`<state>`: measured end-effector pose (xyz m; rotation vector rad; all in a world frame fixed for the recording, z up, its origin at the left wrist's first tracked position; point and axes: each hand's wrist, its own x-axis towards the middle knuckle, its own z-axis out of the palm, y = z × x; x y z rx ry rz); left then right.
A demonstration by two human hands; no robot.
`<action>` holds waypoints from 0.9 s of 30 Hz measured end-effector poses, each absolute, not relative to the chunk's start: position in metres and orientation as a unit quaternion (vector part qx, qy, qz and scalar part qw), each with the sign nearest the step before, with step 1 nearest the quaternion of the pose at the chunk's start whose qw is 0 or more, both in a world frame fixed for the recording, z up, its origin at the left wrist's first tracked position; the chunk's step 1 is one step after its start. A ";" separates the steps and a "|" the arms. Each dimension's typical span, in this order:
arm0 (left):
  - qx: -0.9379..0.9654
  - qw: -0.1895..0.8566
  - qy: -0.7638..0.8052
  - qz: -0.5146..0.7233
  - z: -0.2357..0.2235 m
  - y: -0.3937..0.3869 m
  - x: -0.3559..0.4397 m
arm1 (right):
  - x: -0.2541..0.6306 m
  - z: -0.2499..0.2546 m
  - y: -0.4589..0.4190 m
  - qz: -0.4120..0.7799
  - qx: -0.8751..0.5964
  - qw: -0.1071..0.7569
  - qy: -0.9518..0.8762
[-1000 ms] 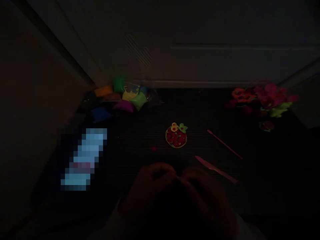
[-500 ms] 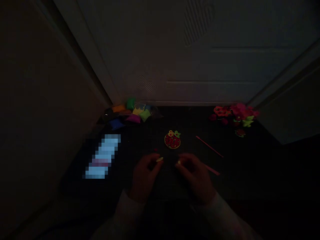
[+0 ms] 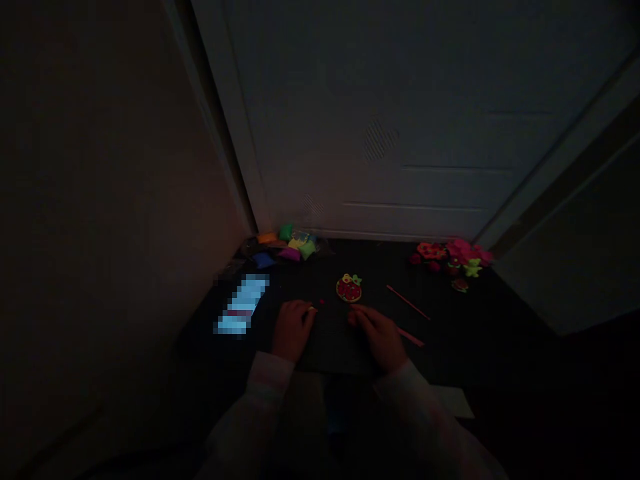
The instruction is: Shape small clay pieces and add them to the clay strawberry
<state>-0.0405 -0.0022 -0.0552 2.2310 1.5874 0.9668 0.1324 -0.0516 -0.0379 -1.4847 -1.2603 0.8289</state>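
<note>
My left hand (image 3: 291, 331) rests low over the dark tabletop, thumb and fingers pinched on a small yellow piece of clay (image 3: 313, 309). My right hand (image 3: 381, 335) is closed, its fingertips pressed together just below the round figure; anything between them is too dark to make out. Between and beyond the hands lies a round red clay figure (image 3: 349, 291) with a yellow rim, a yellow flower-like bit and a green bow-like bit on top. A tiny red bit (image 3: 322, 301) sits to its left.
A pink stick tool (image 3: 407, 302) and a flat pink tool (image 3: 413, 337) lie right of my right hand. Coloured clay packets (image 3: 290, 250) are at the back left, a lit phone (image 3: 244, 303) at the left. Red, pink and green clay shapes (image 3: 453, 257) sit at the back right.
The camera view has shifted, so the table appears smaller and lower. My left hand still pinches the yellow piece; the pale bit earlier visible at my right fingertips no longer shows.
</note>
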 end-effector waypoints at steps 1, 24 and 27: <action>0.762 0.116 0.544 0.331 -0.055 -0.003 -0.040 | 0.132 -0.038 -0.051 0.344 -0.609 0.492 -0.518; 0.745 0.108 0.554 0.357 -0.052 -0.006 -0.041 | 0.133 -0.045 -0.051 0.363 -0.605 0.501 -0.502; 0.743 0.108 0.553 0.360 -0.052 -0.006 -0.041 | 0.132 -0.045 -0.051 0.357 -0.611 0.503 -0.497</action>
